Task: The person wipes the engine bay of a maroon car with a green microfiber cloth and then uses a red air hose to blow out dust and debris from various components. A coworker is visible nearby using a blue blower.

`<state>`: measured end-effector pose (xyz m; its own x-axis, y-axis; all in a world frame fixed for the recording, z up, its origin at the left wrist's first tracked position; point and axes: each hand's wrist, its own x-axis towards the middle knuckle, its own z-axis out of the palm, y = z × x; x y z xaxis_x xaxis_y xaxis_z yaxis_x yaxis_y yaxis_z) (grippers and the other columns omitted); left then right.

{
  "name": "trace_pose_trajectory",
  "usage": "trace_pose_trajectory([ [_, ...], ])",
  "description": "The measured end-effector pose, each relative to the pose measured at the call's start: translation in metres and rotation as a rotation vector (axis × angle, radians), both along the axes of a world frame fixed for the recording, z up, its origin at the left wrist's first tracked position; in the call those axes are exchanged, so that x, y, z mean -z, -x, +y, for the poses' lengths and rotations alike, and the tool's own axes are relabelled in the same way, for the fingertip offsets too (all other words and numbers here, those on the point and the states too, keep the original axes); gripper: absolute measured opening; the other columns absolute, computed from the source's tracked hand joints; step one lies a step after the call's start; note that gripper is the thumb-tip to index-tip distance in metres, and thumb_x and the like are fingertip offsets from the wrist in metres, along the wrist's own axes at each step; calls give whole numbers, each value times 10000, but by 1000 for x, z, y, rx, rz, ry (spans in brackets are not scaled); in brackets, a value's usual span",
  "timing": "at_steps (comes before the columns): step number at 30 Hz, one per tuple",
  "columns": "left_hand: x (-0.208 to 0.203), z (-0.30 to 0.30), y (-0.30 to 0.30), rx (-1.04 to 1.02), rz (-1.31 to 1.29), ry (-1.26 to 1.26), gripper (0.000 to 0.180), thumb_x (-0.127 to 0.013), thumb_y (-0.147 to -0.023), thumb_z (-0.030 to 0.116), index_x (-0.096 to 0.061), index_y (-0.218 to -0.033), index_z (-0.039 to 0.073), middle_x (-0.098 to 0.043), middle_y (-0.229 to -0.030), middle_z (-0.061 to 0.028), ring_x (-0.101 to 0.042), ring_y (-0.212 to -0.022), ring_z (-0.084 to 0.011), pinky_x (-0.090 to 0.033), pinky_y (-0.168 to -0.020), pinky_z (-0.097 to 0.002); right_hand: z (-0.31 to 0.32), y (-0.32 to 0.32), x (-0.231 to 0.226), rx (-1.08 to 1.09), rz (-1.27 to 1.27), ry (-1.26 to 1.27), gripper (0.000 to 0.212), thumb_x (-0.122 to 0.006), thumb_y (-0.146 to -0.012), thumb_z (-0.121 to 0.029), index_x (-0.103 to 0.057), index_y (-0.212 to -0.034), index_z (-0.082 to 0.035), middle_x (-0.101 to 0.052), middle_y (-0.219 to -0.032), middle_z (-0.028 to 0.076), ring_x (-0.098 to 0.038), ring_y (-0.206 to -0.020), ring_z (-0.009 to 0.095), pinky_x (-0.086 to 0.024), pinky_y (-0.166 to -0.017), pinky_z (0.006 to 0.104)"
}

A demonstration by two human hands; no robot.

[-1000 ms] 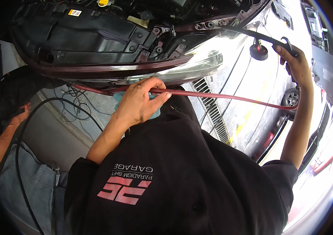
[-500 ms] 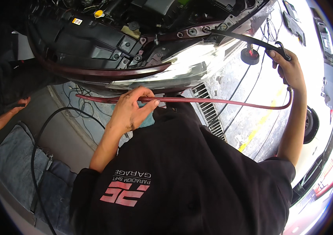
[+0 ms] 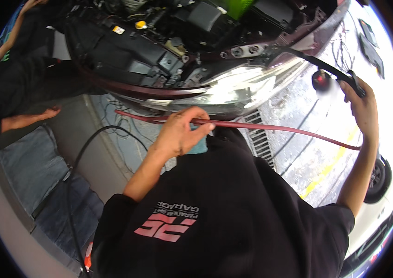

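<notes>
My left hand [image 3: 181, 133] is closed around a long red hose [image 3: 256, 125] in front of the bumper, fingers over it and thumb below. A teal cloth [image 3: 199, 145] shows just below that hand. On the right, my right hand [image 3: 362, 104] is wrapped around the handle of a black air blow gun [image 3: 328, 68]. Its long nozzle reaches left to the upper edge of the car's headlight [image 3: 243, 85], close to the metal mounting bracket [image 3: 247, 50]. The hose's right end passes behind my right forearm.
An open engine bay [image 3: 196, 28] spreads beyond, with a dark red bumper edge [image 3: 145, 90] before it. At left, a co-worker's hand [image 3: 50, 112] hangs beside grey padded covers [image 3: 34, 162]. A black hose [image 3: 78, 162], floor grate [image 3: 261, 139] and car wheel [image 3: 378, 180] lie around.
The view has shifted, so the scene sits farther right and lower. The nozzle tip has left the bracket hole and moved along the headlight's top edge. Both hands keep their holds.
</notes>
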<state>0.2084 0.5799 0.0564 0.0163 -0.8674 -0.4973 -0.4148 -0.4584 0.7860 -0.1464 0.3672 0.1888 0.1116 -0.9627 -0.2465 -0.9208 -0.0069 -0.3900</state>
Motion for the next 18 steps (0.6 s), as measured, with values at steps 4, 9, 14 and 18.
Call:
trace_pose_trajectory([
  [4,-10,0,3,-34,-27,-55,398,-766,-839,348,-679,-1072,37,-728,-1016,-80,-654,-900,-191,-498,-745,-329,-7,3,5,-45,44,-34,409,-744,-887,-436,-691,-943,-34,-547,-639,-13,-449,-528,61,-343,-469,239],
  [9,-5,8,4,-66,-28,-13,416,-777,-834,363,-678,-1072,36,-728,-1026,-94,-656,-902,-191,-501,-742,-335,-5,4,9,-74,-4,17,395,-743,-893,-418,-690,-966,-33,-543,-636,-17,-435,-522,64,-330,-471,234],
  [14,-9,16,-3,-78,-51,14,407,-780,-838,341,-674,-1072,25,-730,-1036,-105,-686,-958,-214,-519,-809,-346,-2,-17,-3,-106,-18,-133,381,-750,-890,-403,-678,-934,-31,-539,-637,-18,-449,-553,67,-342,-503,242],
  [18,-12,25,-13,-138,-44,9,402,-777,-843,340,-677,-1059,16,-730,-1029,-113,-694,-994,-228,-524,-847,-348,-3,-20,6,-157,-81,-88,343,-744,-900,-348,-663,-865,-17,-532,-626,-2,-466,-592,85,-366,-557,273],
])
